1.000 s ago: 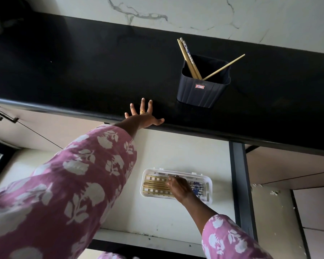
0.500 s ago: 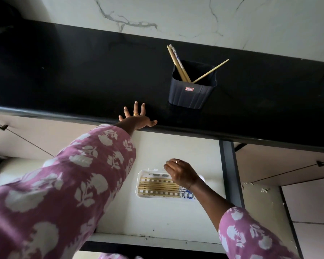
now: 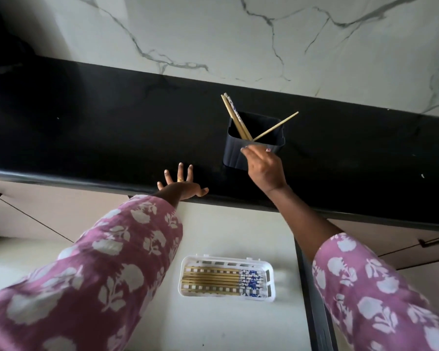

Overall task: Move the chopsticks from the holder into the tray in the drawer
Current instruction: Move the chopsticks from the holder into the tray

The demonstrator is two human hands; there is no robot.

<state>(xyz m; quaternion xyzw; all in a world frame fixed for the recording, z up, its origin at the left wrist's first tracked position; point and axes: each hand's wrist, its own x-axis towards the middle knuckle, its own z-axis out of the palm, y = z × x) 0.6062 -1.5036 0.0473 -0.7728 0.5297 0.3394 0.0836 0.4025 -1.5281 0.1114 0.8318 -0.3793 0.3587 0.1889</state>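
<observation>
A dark square holder (image 3: 232,154) stands on the black counter (image 3: 112,127). Two chopsticks (image 3: 232,114) lean to its left corner and a single chopstick (image 3: 276,126) leans to the right. My right hand (image 3: 262,168) is raised to the holder's front rim, fingertips at the rim just below the sticks, holding nothing. My left hand (image 3: 181,186) rests flat on the counter's front edge with fingers spread. Below, in the open drawer (image 3: 226,229), a white slotted tray (image 3: 189,276) holds several chopsticks (image 3: 213,277) lying side by side, their blue-patterned ends to the right.
A marble wall (image 3: 238,34) rises behind the counter. A dark vertical divider (image 3: 312,300) borders the drawer on the right. Cabinet fronts with dark handles (image 3: 431,241) flank it on both sides.
My right hand has lifted out of the tray in the drawer and risen to the holder's front rim, leaving the chopsticks in the tray. My left hand has stayed on the counter edge.
</observation>
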